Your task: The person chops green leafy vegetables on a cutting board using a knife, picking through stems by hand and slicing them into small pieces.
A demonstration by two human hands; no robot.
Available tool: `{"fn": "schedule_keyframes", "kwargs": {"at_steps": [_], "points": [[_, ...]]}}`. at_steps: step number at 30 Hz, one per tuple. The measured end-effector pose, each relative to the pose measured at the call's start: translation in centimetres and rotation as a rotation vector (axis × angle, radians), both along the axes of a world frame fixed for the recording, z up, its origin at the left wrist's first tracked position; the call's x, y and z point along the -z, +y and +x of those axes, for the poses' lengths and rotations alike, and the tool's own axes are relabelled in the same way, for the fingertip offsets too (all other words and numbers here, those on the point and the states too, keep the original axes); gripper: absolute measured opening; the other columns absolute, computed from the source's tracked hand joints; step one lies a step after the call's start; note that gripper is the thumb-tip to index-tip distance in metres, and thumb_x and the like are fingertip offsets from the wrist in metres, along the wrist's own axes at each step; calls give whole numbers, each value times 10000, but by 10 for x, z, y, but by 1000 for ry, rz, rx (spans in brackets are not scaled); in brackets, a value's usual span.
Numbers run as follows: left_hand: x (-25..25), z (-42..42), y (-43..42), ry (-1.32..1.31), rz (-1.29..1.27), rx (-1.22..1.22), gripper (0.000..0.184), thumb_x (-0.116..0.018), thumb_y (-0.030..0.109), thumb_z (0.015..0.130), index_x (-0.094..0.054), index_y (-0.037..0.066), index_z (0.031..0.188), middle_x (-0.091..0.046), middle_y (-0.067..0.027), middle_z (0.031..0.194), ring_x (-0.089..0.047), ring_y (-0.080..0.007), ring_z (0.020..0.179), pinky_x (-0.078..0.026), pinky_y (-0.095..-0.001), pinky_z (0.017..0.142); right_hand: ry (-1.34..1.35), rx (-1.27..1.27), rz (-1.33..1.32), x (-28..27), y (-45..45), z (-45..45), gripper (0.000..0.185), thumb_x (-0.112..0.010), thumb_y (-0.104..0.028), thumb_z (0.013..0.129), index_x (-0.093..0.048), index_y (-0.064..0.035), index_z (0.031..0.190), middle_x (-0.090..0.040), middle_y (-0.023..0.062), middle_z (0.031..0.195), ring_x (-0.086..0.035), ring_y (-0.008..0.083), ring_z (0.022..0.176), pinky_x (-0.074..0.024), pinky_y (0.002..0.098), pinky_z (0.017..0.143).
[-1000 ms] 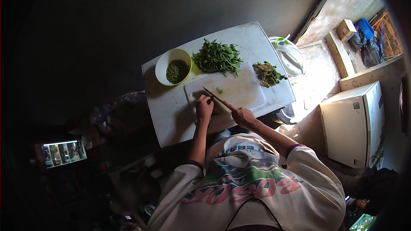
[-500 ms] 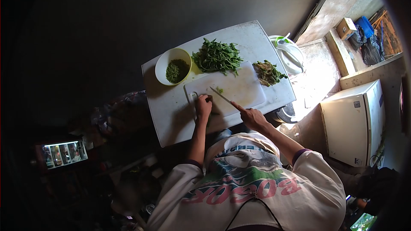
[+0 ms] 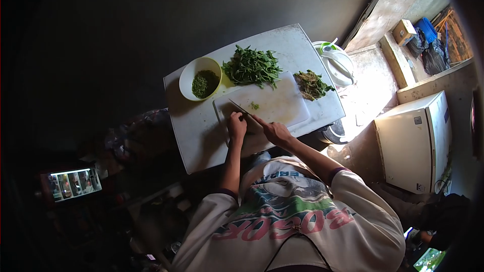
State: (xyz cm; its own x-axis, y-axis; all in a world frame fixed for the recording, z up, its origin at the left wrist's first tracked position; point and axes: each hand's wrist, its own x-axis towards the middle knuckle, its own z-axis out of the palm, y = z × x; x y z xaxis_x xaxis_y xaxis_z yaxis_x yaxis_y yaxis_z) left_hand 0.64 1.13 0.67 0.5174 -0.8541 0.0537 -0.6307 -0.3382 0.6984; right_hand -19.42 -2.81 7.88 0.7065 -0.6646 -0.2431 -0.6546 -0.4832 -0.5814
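Note:
My right hand is wrapped round the handle of a knife, whose blade slants up and left across the white cutting board. Close against the blade, my left hand is closed over a small bunch of leafy greens, mostly hidden by the fingers. A few chopped green bits lie on the board just right of the knife. Behind the board is a pile of whole leafy greens. Finely chopped greens sit inside a yellow-rimmed bowl to the left.
A smaller heap of wilted, brownish greens lies at the board's right end. All this stands on a white table against a dark wall. Past its right edge are a white lidded tub and a white fridge. A lit screen glows at lower left.
My right hand has brought the knife left and slightly down, so its blade is now beside my left hand. The left hand stays nearly in place; the view has shifted slightly.

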Motion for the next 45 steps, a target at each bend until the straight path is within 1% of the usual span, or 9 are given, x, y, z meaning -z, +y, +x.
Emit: {"fn": "schedule_keyframes", "kwargs": {"at_steps": [8, 11, 14, 23, 28, 30, 32, 39, 45], "points": [[-5, -1, 4, -11, -31, 19, 172, -701, 12, 774, -710, -35, 939, -683, -199, 973, -660, -393, 936, -536, -417, 824, 39, -27, 9, -17, 4, -21, 769, -496, -99, 921, -222, -366, 1588, -676, 210, 728, -685, 404, 665, -539, 520, 604], [-3, -2, 4, 28, -73, -2, 170, -716, 20, 775, -711, -33, 937, -688, -191, 975, -666, -381, 934, -538, -409, 829, 60, -11, 42, 10, 15, -53, 792, -495, -90, 916, -195, -370, 1593, -671, 218, 723, -684, 405, 671, -534, 523, 615], [-2, -2, 6, 43, -78, 11, 172, -720, 23, 783, -713, -28, 947, -693, -186, 978, -669, -374, 937, -538, -404, 835, 167, -13, 102, -26, 17, -62, 796, -486, -92, 920, -178, -381, 1594, -668, 229, 730, -682, 411, 681, -527, 531, 627], [-18, -3, 6, -9, -16, 42, 204, -715, 23, 771, -714, -25, 969, -698, -193, 995, -666, -385, 966, -533, -419, 868, 184, -25, 77, -53, 11, -58, 805, -503, -94, 915, -182, -387, 1593, -656, 218, 692, -669, 397, 624, -528, 524, 582], [-12, -2, 5, -19, -36, 35, 228, -706, 3, 742, -709, -28, 968, -693, -195, 1012, -657, -391, 987, -529, -422, 876, 185, -70, 27, -46, 16, -54, 824, -510, -85, 911, -165, -388, 1594, -661, 221, 699, -672, 401, 627, -542, 533, 594], [-16, -6, 5, -70, -75, 25, 198, -686, -38, 745, -713, -26, 940, -691, -188, 962, -666, -386, 903, -534, -436, 810, 204, -77, 32, -25, 19, -48, 830, -514, -82, 908, -160, -386, 1595, -662, 223, 701, -674, 402, 630, -545, 534, 600], [-18, -8, 6, -47, -82, 25, 197, -681, -39, 744, -710, -27, 939, -685, -188, 955, -662, -392, 903, -532, -440, 807, 35, -21, 23, 7, 20, -40, 824, -509, -90, 916, -147, -380, 1597, -659, 229, 702, -675, 402, 633, -549, 535, 609], [-8, -6, 8, -183, -36, 44, 195, -665, -17, 757, -708, -26, 947, -658, -188, 951, -642, -407, 902, -525, -454, 794, -111, -16, -90, -1, -1, 8, 709, -471, -122, 956, -230, -330, 1590, -651, 215, 673, -635, 414, 563, -489, 544, 518], [-19, -14, 10, -112, -108, 25, 201, -684, -13, 735, -708, -41, 932, -665, -200, 930, -654, -396, 895, -531, -431, 786, 70, -19, 45, -6, 13, -23, 784, -511, -107, 931, -182, -360, 1596, -689, 217, 773, -688, 406, 681, -540, 525, 622]]}}
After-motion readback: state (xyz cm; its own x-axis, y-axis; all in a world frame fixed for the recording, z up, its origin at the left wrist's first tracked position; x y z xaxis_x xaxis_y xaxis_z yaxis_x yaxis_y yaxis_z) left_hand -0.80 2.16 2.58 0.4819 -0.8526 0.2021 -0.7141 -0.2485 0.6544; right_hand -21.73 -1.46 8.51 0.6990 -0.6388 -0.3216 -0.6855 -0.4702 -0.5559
